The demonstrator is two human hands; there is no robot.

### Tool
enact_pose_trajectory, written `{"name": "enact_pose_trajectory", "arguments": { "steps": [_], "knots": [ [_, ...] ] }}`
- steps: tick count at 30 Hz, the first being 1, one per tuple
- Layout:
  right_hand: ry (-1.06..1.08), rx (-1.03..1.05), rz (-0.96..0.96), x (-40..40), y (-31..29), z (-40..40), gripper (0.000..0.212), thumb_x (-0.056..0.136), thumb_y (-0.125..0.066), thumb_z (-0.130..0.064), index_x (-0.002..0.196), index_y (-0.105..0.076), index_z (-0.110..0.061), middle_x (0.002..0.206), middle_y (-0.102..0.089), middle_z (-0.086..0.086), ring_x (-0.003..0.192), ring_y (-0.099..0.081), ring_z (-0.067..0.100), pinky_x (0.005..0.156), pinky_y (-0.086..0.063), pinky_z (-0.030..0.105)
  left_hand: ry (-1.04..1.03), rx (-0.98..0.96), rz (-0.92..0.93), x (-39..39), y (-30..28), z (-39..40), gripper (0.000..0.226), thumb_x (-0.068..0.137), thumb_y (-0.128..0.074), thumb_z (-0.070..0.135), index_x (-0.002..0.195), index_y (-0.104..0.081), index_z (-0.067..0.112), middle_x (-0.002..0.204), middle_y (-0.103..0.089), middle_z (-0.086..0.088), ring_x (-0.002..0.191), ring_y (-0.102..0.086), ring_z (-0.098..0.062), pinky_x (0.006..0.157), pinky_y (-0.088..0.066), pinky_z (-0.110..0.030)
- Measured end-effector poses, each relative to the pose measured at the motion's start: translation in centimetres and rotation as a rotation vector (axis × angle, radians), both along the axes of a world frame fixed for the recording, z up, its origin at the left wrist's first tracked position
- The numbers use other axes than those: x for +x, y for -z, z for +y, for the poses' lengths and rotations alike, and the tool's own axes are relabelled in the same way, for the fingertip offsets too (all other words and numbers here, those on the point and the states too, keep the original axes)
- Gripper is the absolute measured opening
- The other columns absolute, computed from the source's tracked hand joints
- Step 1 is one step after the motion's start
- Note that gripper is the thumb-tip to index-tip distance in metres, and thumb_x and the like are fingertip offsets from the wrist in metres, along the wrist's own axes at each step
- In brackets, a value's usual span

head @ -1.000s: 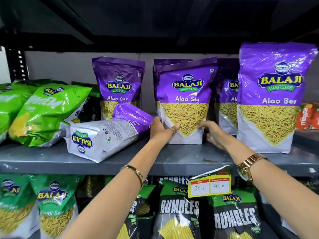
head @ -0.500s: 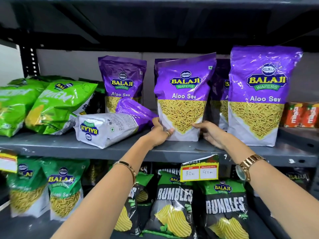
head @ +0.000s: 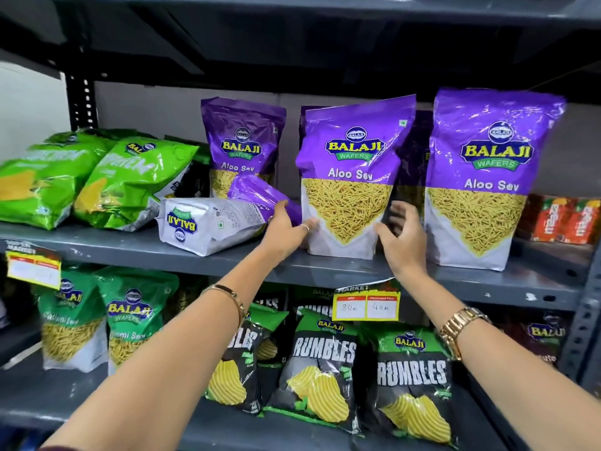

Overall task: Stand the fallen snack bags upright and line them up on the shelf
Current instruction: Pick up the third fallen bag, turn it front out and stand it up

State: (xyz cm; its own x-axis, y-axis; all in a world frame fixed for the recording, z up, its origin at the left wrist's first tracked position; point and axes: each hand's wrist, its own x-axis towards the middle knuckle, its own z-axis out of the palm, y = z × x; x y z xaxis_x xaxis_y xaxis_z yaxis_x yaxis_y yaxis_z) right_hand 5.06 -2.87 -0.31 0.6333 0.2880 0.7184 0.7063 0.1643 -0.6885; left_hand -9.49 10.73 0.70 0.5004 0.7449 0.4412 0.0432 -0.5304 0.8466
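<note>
A purple Balaji Aloo Sev bag [head: 351,177] stands upright at the middle of the grey shelf [head: 130,252]. My left hand [head: 287,231] rests at its lower left corner, thumb on the bag, fingers spread toward the fallen purple-and-white bag [head: 208,226] lying on its side just to the left. My right hand [head: 405,242] hovers at the standing bag's lower right edge, fingers apart, holding nothing. Two more Aloo Sev bags stand upright, one at the back left [head: 242,144] and one at the right [head: 487,177]. Another stands partly hidden behind, between the middle and right bags.
Green snack bags [head: 130,183] lie slumped at the shelf's left end. Orange packs [head: 566,219] sit at the far right. The shelf below holds Rumbles bags [head: 325,362] and green sev bags [head: 130,320]. A price tag [head: 367,304] hangs from the shelf edge.
Both hands have loosened from the middle bag, which now stands by itself. The right hand's fingers have spread away from it. The view has pulled back and shifted.
</note>
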Motion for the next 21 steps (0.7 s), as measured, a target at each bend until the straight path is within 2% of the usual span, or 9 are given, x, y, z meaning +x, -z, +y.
{"name": "enact_pose_trajectory", "arguments": {
  "steps": [1, 4, 6, 9, 12, 15, 17, 19, 21],
  "knots": [
    [0.048, 0.037, -0.112, -0.8, 0.1, -0.1, 0.037, 0.077, -0.060, -0.014, 0.114, -0.052, -0.011, 0.105, -0.061, 0.006, 0.095, -0.057, 0.020, 0.089, -0.048, 0.036, -0.066, 0.060, -0.018, -0.5, -0.5, 0.2, 0.068, 0.086, -0.059, 0.028, 0.140, -0.023, 0.007, 0.140, -0.042, -0.020, 0.127, -0.042, -0.030, 0.103, -0.032, -0.032],
    [0.102, 0.085, -0.350, -3.1, 0.0, 0.3, 0.030, 0.076, -0.054, -0.013, 0.105, -0.055, -0.006, 0.101, -0.060, 0.014, 0.093, -0.055, 0.024, 0.084, -0.039, 0.025, -0.224, 0.218, -0.003, -2.2, -2.6, 1.1, 0.060, 0.088, -0.056, 0.022, 0.138, -0.029, 0.001, 0.142, -0.042, -0.020, 0.132, -0.037, -0.031, 0.105, -0.029, -0.031],
    [0.063, 0.104, -0.404, -4.6, -0.6, 1.1, 0.024, 0.076, -0.054, -0.008, 0.100, -0.057, -0.003, 0.096, -0.060, 0.013, 0.086, -0.056, 0.026, 0.080, -0.041, 0.029, -0.291, 0.304, 0.057, -3.7, -3.9, 2.0, 0.056, 0.087, -0.057, 0.019, 0.135, -0.034, 0.001, 0.138, -0.045, -0.021, 0.130, -0.039, -0.032, 0.102, -0.029, -0.031],
    [-0.043, 0.062, -0.353, -7.2, -1.3, 2.9, 0.016, 0.078, -0.056, -0.003, 0.093, -0.061, -0.002, 0.087, -0.056, 0.002, 0.071, -0.055, 0.023, 0.071, -0.048, 0.038, -0.396, 0.408, 0.152, -6.2, -4.9, 3.5, 0.051, 0.085, -0.059, 0.017, 0.129, -0.042, 0.001, 0.128, -0.054, -0.024, 0.121, -0.046, -0.036, 0.096, -0.033, -0.034],
    [-0.103, -0.046, -0.239, -9.9, -1.5, 5.5, 0.012, 0.080, -0.059, -0.009, 0.091, -0.064, -0.006, 0.078, -0.060, 0.002, 0.068, -0.055, 0.019, 0.074, -0.048, 0.037, -0.417, 0.440, 0.197, -8.1, -5.3, 4.7, 0.050, 0.083, -0.060, 0.019, 0.128, -0.044, 0.001, 0.120, -0.058, -0.026, 0.115, -0.050, -0.038, 0.095, -0.038, -0.038],
    [-0.171, -0.201, -0.035, -12.2, -1.7, 8.4, 0.022, 0.082, -0.060, -0.024, 0.097, -0.064, -0.008, 0.085, -0.064, 0.006, 0.079, -0.059, 0.020, 0.083, -0.048, 0.031, -0.390, 0.456, 0.215, -9.7, -5.6, 6.0, 0.053, 0.082, -0.062, 0.022, 0.129, -0.044, 0.005, 0.123, -0.058, -0.020, 0.116, -0.051, -0.035, 0.099, -0.040, -0.039],
    [-0.185, -0.318, 0.153, -13.1, -1.7, 10.4, 0.029, 0.083, -0.057, -0.035, 0.094, -0.060, -0.009, 0.090, -0.062, 0.009, 0.093, -0.062, 0.031, 0.092, -0.049, 0.042, -0.366, 0.447, 0.230, -11.1, -5.6, 7.1, 0.057, 0.080, -0.064, 0.027, 0.129, -0.044, 0.007, 0.127, -0.057, -0.018, 0.118, -0.051, -0.033, 0.101, -0.040, -0.041],
    [-0.251, -0.333, 0.399, -13.6, -1.7, 11.9, 0.036, 0.084, -0.056, -0.039, 0.100, -0.056, -0.007, 0.107, -0.061, 0.016, 0.101, -0.060, 0.037, 0.092, -0.051, 0.046, -0.336, 0.430, 0.242, -12.3, -5.4, 8.2, 0.060, 0.078, -0.065, 0.033, 0.129, -0.045, 0.010, 0.128, -0.057, -0.015, 0.119, -0.051, -0.030, 0.100, -0.041, -0.038],
    [-0.345, -0.241, 0.652, -14.3, -1.7, 13.5, 0.049, 0.085, -0.056, -0.037, 0.123, -0.047, -0.007, 0.126, -0.053, 0.016, 0.106, -0.057, 0.032, 0.087, -0.052, 0.038, -0.292, 0.419, 0.246, -13.7, -5.1, 9.4, 0.065, 0.076, -0.065, 0.041, 0.130, -0.044, 0.012, 0.128, -0.057, -0.014, 0.118, -0.051, -0.029, 0.096, -0.040, -0.036]
  ]
}}
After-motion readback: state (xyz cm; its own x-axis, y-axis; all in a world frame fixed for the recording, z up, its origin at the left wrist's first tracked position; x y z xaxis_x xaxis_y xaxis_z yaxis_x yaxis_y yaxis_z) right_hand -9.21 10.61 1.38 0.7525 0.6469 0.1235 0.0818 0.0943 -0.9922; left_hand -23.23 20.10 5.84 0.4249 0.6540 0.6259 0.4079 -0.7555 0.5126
